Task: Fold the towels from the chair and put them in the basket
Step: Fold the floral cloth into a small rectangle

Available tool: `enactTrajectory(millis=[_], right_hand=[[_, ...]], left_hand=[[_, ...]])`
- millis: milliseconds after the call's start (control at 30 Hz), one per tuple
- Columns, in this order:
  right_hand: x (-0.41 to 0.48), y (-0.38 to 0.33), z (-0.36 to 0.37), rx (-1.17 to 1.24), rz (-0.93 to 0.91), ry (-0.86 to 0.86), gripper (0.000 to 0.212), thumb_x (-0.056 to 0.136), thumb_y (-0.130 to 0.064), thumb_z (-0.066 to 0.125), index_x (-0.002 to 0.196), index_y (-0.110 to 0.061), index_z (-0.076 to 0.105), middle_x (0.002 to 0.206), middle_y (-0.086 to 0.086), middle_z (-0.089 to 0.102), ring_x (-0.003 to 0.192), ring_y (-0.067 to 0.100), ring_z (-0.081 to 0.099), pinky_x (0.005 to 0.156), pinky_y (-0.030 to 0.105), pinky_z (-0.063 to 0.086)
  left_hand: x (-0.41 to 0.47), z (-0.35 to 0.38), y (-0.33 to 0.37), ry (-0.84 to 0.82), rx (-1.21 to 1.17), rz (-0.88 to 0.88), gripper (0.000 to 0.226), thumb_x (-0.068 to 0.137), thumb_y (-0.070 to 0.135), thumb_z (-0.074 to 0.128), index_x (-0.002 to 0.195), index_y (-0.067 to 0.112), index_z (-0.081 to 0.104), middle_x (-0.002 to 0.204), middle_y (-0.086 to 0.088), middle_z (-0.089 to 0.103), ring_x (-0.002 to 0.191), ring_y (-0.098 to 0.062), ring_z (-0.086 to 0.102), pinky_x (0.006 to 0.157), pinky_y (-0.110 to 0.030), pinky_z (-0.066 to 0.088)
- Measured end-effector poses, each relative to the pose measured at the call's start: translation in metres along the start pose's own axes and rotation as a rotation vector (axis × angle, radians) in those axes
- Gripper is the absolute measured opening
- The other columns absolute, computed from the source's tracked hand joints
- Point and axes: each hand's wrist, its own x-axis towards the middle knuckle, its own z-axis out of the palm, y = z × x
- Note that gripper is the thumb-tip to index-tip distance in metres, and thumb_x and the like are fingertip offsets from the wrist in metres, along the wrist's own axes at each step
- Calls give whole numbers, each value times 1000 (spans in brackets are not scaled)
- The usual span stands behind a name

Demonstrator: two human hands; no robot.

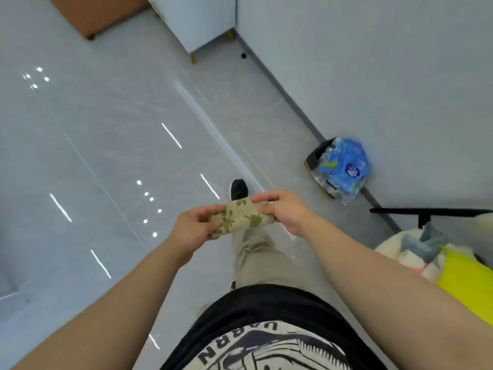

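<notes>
Beyond a black printed shirt (pixel 266 311), the left hand (pixel 193 229) and right hand (pixel 284 212) each curl their fingers round one end of a small folded beige towel (pixel 240 218) with green leaves, held level in the air above the glossy grey floor (pixel 106 156), well apart from a heap of cloths (pixel 416 255) at the right edge.

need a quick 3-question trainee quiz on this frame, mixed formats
1. True or false: both the left hand and the right hand grip the floral towel.
2. Multiple choice: the towel is A) spread flat on a table, B) folded small and held in the air, C) draped over a chair back.
3. Fill in: the blue pack lies on the floor right beside the ____.
Key: 1 true; 2 B; 3 wall.
</notes>
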Motion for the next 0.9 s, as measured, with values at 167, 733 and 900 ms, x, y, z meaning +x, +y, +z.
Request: enactTrajectory(millis=[167,733,900], right_hand=[[74,-138,-2,-16,-2,-89,37,85,14,60,95,-16,78,111,22,72,90,26,69,92,39,58],[312,-598,-12,-345,-243,77,35,87,5,57,93,-24,75,106,5,68,81,16,65,61,19,51],[377,-710,-21,-445,-284,190,39,78,9,55,88,-26,70,107,17,69,81,24,63,70,33,52]], left_hand=[[66,-47,135,68,72,38,33,92,-4,64,106,23,77,107,-7,75,94,-23,73,77,-33,61],[320,-175,538,87,199,268,28,95,7,63,112,29,70,108,-7,68,77,-18,73,60,-21,53],[396,-203,662,23,335,305,24,94,10,63,109,29,64,106,-6,64,84,-33,72,66,-32,60]])
